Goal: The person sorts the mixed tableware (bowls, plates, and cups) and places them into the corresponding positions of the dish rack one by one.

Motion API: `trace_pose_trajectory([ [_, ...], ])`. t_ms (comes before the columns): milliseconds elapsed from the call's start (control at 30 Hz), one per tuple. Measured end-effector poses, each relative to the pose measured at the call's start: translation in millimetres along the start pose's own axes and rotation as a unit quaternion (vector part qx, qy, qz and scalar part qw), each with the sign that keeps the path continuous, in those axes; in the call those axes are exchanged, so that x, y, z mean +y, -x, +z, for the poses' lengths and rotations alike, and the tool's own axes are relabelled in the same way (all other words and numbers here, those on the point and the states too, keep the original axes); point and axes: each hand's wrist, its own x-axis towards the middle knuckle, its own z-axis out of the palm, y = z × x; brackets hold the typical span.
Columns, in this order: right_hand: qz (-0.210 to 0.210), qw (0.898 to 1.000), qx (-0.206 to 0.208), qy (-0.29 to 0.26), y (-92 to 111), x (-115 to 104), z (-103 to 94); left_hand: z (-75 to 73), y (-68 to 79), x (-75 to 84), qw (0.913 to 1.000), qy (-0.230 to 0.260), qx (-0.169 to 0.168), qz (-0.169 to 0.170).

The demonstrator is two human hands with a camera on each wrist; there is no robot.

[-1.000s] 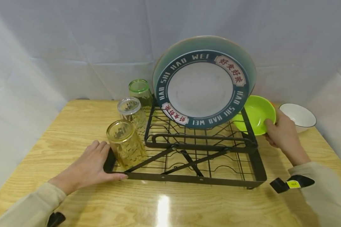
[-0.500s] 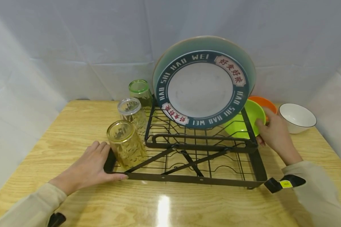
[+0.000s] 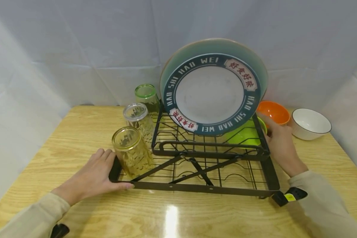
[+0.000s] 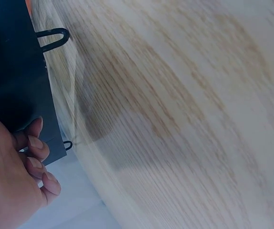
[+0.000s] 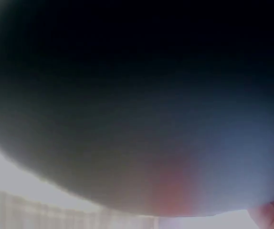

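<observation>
My left hand [image 3: 92, 175] grips the front left corner of a black two-tier dish rack [image 3: 202, 188]. In the left wrist view its fingers [image 4: 36, 148] curl around the rack's dark side panel [image 4: 22, 71]. At the rack's right side my right hand [image 3: 282, 143] holds the rim of a lime green bowl [image 3: 245, 134]. That bowl shows through the wires of the upper tier, partly hidden by the large teal-rimmed plate [image 3: 211, 94] leaning there. A dark blurred surface fills most of the right wrist view, with a bit of hand [image 5: 270, 217] at the lower right.
An amber glass [image 3: 134, 153], a clear glass [image 3: 137, 114] and a green glass [image 3: 147, 94] stand along the rack's left side. On the wooden table [image 3: 131, 211], an orange bowl [image 3: 275, 112] and a white bowl [image 3: 310, 124] sit behind the right hand. A pale curtain [image 3: 92, 43] hangs behind.
My right hand has moved left with the green bowl, from outside the rack to below its upper tier, uncovering the orange bowl. The left hand stays on the rack's corner.
</observation>
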Motion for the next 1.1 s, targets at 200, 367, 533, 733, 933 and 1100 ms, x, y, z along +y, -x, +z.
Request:
trace_pose_trajectory([
  [200, -0.082, 0.996, 0.042, -0.018, 5, 1, 6.3, 0.2, 0.5, 0.0, 1.0, 0.003, 0.001, -0.004],
  [367, -0.138, 0.989, 0.057, -0.012, 11, 2, 11.3, 0.6, -0.4, 0.5, 1.0, -0.002, 0.003, -0.002],
  [533, -0.169, 0.985, 0.032, 0.0, 14, 3, 14.1, 1.3, -0.1, 0.4, 1.0, -0.003, 0.004, -0.001],
  [733, -0.276, 0.959, 0.053, 0.034, 9, 0, 16.2, 1.9, 0.8, 0.3, 1.0, -0.001, 0.002, -0.004],
  [933, -0.264, 0.963, 0.029, 0.041, 10, -2, 15.7, 2.5, 1.1, 0.6, 0.9999, 0.002, -0.006, -0.012],
  [1100, -0.251, 0.967, 0.016, 0.03, 10, -1, 16.7, 1.2, 1.6, 0.9, 1.0, -0.001, -0.002, -0.009],
])
